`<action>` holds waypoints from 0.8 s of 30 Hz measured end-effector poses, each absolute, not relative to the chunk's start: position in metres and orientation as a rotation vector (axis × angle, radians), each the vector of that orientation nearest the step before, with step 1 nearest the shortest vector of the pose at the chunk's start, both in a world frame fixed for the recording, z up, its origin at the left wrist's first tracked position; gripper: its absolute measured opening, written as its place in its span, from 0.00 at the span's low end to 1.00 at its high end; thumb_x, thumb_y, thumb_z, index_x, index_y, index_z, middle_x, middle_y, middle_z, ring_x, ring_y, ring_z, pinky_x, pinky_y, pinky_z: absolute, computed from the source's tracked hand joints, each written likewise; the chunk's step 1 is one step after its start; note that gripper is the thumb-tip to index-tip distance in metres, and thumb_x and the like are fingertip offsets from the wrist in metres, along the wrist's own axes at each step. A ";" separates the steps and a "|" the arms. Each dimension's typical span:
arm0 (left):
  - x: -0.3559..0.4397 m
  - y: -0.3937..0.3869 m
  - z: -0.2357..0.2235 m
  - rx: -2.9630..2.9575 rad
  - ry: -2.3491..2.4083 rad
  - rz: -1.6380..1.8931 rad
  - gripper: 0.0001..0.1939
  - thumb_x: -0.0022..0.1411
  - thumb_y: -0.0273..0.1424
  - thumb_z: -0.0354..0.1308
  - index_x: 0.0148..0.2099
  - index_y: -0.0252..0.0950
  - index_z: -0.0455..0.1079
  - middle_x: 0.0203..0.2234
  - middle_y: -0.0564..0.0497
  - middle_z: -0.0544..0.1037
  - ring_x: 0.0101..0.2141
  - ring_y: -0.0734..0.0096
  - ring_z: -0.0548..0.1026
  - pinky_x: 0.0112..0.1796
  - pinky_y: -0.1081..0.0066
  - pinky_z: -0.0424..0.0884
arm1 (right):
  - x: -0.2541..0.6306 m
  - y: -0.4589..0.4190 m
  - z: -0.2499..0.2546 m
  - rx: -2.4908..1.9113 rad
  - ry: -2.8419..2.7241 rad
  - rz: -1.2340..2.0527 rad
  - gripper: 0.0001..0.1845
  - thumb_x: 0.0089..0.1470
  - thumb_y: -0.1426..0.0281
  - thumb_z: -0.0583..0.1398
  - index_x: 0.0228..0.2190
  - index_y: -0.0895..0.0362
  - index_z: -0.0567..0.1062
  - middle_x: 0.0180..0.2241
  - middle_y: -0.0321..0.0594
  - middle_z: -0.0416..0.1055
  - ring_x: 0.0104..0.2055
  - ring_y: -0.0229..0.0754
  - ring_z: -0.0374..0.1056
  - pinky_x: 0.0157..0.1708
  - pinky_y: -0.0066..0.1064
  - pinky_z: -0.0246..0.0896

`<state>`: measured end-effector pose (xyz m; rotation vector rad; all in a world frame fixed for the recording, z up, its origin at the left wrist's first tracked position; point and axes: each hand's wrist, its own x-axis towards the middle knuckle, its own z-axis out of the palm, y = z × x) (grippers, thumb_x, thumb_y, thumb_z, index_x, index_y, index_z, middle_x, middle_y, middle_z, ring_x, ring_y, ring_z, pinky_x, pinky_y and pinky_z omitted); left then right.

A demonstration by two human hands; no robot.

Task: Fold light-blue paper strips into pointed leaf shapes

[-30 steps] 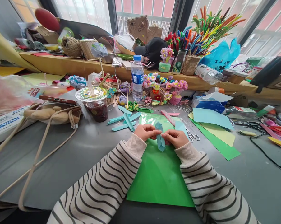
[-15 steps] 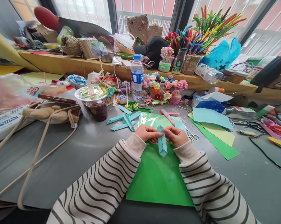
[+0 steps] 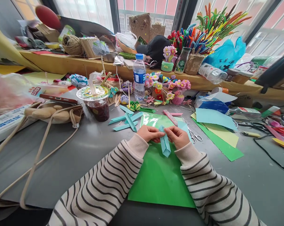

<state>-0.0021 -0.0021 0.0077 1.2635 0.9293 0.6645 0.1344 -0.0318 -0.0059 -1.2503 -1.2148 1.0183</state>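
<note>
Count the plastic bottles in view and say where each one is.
3, maybe more hidden in the clutter: a blue-capped water bottle upright behind the paper flowers, one lying on the wooden ledge, one lying on the table at right.

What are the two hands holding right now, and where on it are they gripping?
Both the left hand and right hand pinch one narrow folded strip of light blue paper at its upper end; its pointed lower end hangs free above the green paper sheet.

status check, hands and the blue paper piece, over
Left hand and right hand both pinching folded blue paper strip. Strip held over green sheet. Scissors just beside right hand, nothing between the hands.
</note>
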 end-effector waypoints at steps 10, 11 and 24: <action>-0.003 -0.002 0.009 1.199 0.963 0.819 0.12 0.37 0.35 0.60 0.17 0.30 0.66 0.12 0.55 0.67 0.17 0.80 0.66 0.24 0.77 0.66 | 0.139 -0.034 -0.006 -1.253 -1.152 1.171 0.15 0.31 0.59 0.61 0.19 0.59 0.70 0.13 0.31 0.62 0.14 0.30 0.56 0.16 0.24 0.53; -0.003 -0.002 0.009 1.190 0.971 0.833 0.12 0.37 0.35 0.60 0.18 0.30 0.66 0.12 0.55 0.67 0.17 0.80 0.66 0.24 0.77 0.66 | 0.140 -0.034 -0.006 -1.260 -1.143 1.220 0.15 0.31 0.59 0.61 0.18 0.60 0.70 0.12 0.31 0.62 0.14 0.30 0.56 0.16 0.24 0.54; -0.005 -0.001 0.007 1.288 0.954 0.840 0.12 0.38 0.35 0.59 0.17 0.30 0.65 0.11 0.55 0.65 0.17 0.81 0.65 0.23 0.78 0.63 | 0.141 -0.034 -0.006 -1.365 -1.079 1.388 0.13 0.27 0.63 0.63 0.14 0.61 0.72 0.10 0.32 0.64 0.14 0.29 0.57 0.16 0.22 0.56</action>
